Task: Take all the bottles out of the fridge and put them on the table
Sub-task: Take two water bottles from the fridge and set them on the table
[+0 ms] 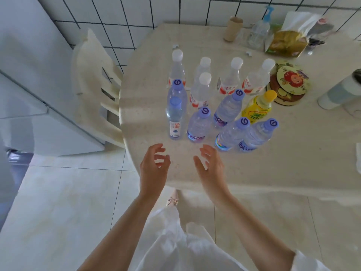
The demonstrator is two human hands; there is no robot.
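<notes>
At nine o'clock the white fridge (29, 98) is standing beside a cream chair (93, 89), and the left hand (154, 169) is hovering over the table (273, 157) edge, fingers loosely spread, gripping nothing. The bottles (199, 124) are standing upright in a cluster at twelve o'clock from both hands, near but not touching them. The right hand (210, 167) is hanging beside the left, fingers likewise relaxed and apart, with the yellow bottle (257, 107) at one o'clock.

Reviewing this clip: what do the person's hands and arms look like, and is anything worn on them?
Both the left hand and right hand are bare, with no gloves, rings or watch visible. The forearms are uncovered; a loose white sleeve shows at the right arm's lower edge.
</notes>
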